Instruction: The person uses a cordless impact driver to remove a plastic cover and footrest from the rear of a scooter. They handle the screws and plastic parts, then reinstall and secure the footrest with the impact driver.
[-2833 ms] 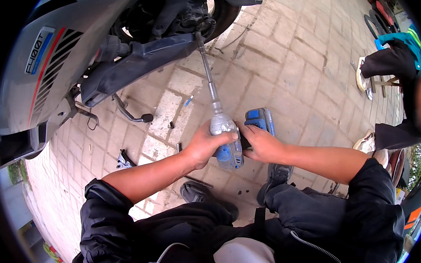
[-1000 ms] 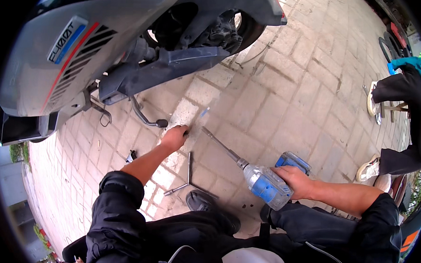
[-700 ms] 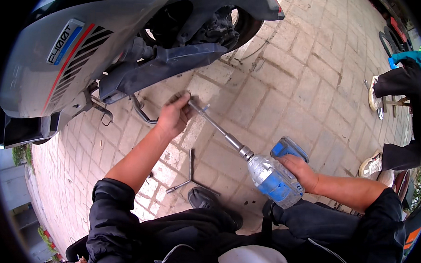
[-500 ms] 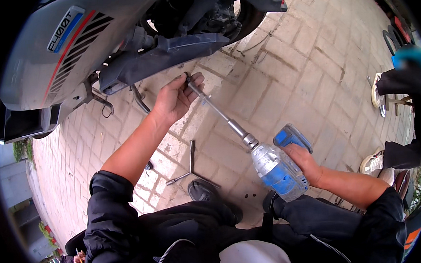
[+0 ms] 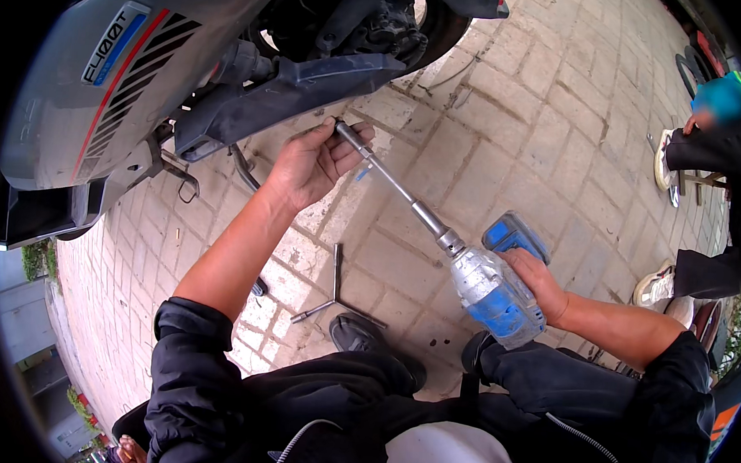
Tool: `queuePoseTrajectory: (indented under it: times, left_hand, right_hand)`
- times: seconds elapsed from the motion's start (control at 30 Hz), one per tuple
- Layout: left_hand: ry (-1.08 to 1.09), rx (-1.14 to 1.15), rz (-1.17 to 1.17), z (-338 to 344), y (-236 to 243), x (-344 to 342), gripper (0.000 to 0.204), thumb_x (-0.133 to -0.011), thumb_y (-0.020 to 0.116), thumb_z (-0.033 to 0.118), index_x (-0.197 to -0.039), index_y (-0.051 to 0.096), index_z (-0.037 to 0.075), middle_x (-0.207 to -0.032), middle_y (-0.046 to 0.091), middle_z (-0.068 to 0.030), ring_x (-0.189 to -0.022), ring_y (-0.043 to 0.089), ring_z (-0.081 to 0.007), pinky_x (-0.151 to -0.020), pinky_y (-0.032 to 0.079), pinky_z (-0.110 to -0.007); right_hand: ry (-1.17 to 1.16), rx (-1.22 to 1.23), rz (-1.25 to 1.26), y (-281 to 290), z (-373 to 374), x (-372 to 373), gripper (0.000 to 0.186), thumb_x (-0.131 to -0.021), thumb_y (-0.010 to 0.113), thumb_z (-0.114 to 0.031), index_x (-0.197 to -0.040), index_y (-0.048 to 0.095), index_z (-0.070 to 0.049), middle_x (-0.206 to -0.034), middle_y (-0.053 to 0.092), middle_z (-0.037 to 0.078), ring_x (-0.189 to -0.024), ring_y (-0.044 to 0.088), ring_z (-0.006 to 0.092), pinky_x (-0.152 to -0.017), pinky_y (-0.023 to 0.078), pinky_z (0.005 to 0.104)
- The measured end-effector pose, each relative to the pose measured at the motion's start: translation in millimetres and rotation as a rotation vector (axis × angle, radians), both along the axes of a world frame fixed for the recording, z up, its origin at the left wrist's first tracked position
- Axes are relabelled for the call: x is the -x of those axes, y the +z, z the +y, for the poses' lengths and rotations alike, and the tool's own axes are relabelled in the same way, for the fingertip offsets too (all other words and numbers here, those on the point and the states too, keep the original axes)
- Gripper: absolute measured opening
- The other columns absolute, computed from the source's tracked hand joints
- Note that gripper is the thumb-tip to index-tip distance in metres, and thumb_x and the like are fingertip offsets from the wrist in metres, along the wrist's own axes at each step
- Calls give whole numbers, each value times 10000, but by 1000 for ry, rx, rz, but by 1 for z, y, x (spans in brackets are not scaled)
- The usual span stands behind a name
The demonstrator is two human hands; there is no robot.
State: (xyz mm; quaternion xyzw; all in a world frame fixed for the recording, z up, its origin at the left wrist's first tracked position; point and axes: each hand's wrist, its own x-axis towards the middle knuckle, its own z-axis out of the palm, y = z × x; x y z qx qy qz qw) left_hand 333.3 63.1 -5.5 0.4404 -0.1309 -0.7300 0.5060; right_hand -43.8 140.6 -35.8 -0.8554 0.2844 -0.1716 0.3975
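My right hand [image 5: 531, 282] grips the handle of a scuffed silver and blue cordless impact wrench [image 5: 497, 301], whose blue battery [image 5: 513, 235] sticks out to the right. A long steel extension bar [image 5: 402, 191] runs from it up and left to a socket [image 5: 350, 141]. My left hand [image 5: 315, 161] is at that far end, palm up, with thumb and fingers around the socket; any small piece at its tip is too small to make out. That end is just below the dark lower trim [image 5: 273, 101] of a grey scooter [image 5: 98, 150], short of the wheel.
A three-arm socket wrench [image 5: 334, 292] lies on the paving [image 5: 543, 140] above my left shoe [image 5: 357, 336]. A kickstand [image 5: 241, 170] hangs under the scooter. At right, another person in dark trousers [image 5: 701, 150] and teal top sits among vehicles. A cable [image 5: 450, 80] lies near the wheel.
The bar has come off the wheel. My left hand left the wrench body, reached low, then rose to the bar's far end. My right hand and the wrench moved right, lately slightly upward.
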Motion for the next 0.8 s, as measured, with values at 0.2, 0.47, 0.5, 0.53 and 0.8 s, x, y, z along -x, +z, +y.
queuePoseTrajectory:
  times: [0.2,0.47,0.5,0.53,0.8]
  left_hand:
    - [107,17,-118,-33,15,27,299,-995,453,227,-1082,499,-55,-1104,601,-194,-1043,611,-279,-942,512,-375]
    - [180,298,-282,-61,18,44,230,-952,496,68,-1131,490,-76,-1058,608,-189,-965,630,-284,-868,542,-395]
    - [177,315,-288,-63,17,42,243,-945,494,50,-1148,486,-82,-1059,607,-187,-966,629,-286,-868,542,-394]
    - [177,331,-295,-66,18,40,258,-937,493,32,-1165,482,-88,-1060,606,-185,-968,629,-287,-868,542,-393]
    - [188,355,-279,-74,23,43,228,-909,517,3,-1114,522,-96,-998,612,-148,-884,649,-259,-798,559,-356]
  right_hand:
    - [-101,-49,63,5,3,-9,533,-743,646,-86,-1238,465,-2,-1041,587,185,-974,555,372,-895,429,417]
    - [-155,-44,28,15,-9,-53,494,-744,603,0,-1215,455,3,-1047,572,219,-995,535,398,-882,408,427]
    - [-157,-43,14,13,-11,-55,498,-744,604,-2,-1218,452,5,-1051,572,222,-998,535,400,-881,408,427]
    - [-155,-43,-1,11,-12,-58,502,-744,606,-4,-1221,449,6,-1054,573,225,-1001,535,401,-880,408,427]
    - [-256,-757,-127,-34,-16,-56,542,-739,627,-27,-1244,432,16,-1108,561,242,-1024,518,436,-911,416,451]
